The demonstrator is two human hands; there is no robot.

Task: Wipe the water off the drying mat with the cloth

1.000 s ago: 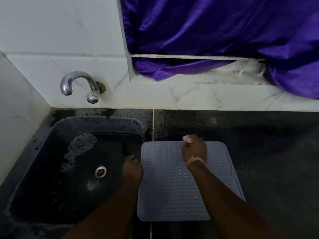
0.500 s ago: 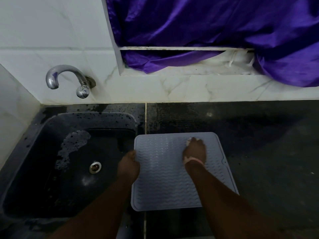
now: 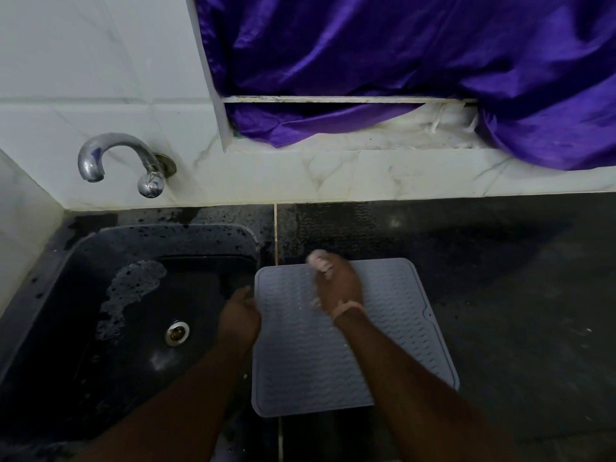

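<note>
a grey mat [image 3: 336, 348] lies flat on the dark desk [image 3: 500, 295], low in the centre of the frame, just right of the black sink [image 3: 83, 295]. the right hand [image 3: 338, 288] rests on the mat's upper part, fingers curled round a pale cloth [image 3: 318, 260] that shows at the mat's top edge. the left hand [image 3: 238, 316] grips the mat's left edge. a tap [image 3: 116, 155] sits upper left, a purple curtain [image 3: 400, 55] above.

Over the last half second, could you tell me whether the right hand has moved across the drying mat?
Yes. The right hand, holding the cloth, has slid up to the drying mat's far edge and slightly toward the sink.
</note>
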